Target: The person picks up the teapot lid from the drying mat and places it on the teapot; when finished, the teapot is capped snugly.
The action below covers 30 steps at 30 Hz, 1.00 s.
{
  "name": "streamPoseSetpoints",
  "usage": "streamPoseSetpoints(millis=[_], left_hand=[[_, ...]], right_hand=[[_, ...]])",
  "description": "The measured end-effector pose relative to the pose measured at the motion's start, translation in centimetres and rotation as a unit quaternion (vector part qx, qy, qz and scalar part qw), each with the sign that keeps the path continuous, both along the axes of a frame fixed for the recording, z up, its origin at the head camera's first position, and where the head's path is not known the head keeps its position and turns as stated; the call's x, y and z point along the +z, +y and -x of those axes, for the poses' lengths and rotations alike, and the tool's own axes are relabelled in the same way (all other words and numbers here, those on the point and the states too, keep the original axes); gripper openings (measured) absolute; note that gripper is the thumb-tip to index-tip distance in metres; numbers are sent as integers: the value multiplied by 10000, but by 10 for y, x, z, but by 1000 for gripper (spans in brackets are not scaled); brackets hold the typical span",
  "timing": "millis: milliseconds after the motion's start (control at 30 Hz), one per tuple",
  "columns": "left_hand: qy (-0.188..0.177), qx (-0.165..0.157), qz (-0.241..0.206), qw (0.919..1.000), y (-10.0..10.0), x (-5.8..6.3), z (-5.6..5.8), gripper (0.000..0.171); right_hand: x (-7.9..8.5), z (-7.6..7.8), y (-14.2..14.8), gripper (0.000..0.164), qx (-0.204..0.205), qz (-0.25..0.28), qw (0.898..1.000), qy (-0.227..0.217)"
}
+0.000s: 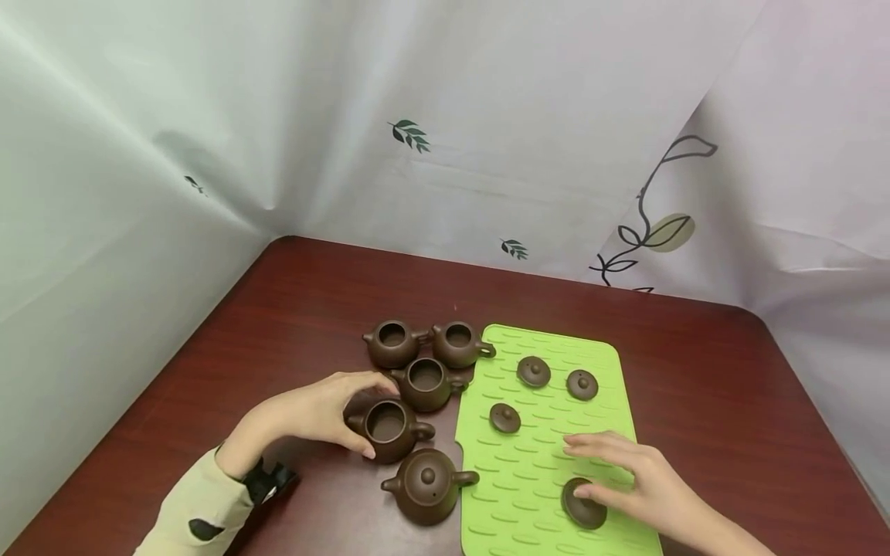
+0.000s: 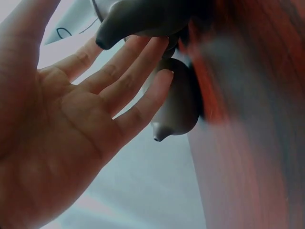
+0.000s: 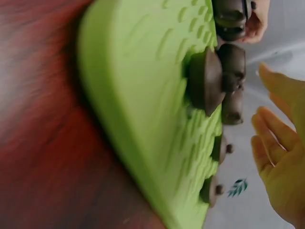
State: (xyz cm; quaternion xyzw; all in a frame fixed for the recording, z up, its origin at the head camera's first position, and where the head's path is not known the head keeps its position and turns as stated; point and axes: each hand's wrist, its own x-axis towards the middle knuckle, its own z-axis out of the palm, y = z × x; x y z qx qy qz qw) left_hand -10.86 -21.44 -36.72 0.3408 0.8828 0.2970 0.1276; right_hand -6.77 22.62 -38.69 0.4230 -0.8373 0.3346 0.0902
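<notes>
Left hand point(image 1: 313, 411) wide, thumb and fingers around lidless teapot point(image 1: 391, 440), firm grip cannot be told, lidded teapot point(image 1: 424, 494) between the hands, three more teapots point(image 1: 427, 394) beyond left hand, right hand point(image 1: 643, 483) wide above lid point(image 1: 584, 511), apart from it, green mat point(image 1: 487, 506) beneath, three other lids point(image 1: 505, 418) beyond right hand.

A small dark-brown, round-bellied teapot in a matte, clay-like material point(image 1: 391, 439) stands upright and lidless on the reddish-brown wooden tabletop point(image 1: 730, 386), just left of centre in the lower part of the head frame, its round mouth uncovered, its short spout towards the left and its loop handle towards the right. A dark-brown, round, shallow-domed lid point(image 1: 585, 511) lies knob up on the bright green ridged mat point(image 1: 530, 455), at the lower right of that frame.
</notes>
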Motion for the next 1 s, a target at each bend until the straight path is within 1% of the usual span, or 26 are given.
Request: streamPoseSetpoints(millis=[33, 133, 200, 267, 367, 500, 633, 867, 1000], left_hand=[[5, -28, -22, 10000, 0, -1, 0, 66], [28, -141, -98, 9998, 1, -2, -2, 65], [1, -178, -155, 9997, 2, -2, -2, 63], [-29, -222, -215, 9995, 3, -2, -2, 62], [-24, -251, -245, 9994, 3, -2, -1, 59], [-39, -282, -227, 9993, 2, -3, 1, 58], [-211, -215, -210, 9993, 3, -1, 2, 59], [-290, 30, -4, 9996, 4, 3, 3, 62], [-294, 84, 49, 9995, 4, 3, 1, 62]], right_hand=[[-3, -1, 3, 47, 46, -60, 9999, -90], [-11, -6, 11, 50, 208, -245, 9993, -179], [-17, -8, 15, 48, 261, -261, 9988, -310], [-23, -10, 19, 45, 223, -285, 9983, -461], [-31, -11, 23, 41, 281, 20, 9970, -723], [-37, -10, 26, 41, 567, 408, 9919, -1059], [-36, -9, 26, 40, 735, 387, 9877, -1324], [-30, -3, 19, 36, 966, 377, 9863, -1282], [-26, 1, 14, 37, 1097, 463, 9826, -1423]])
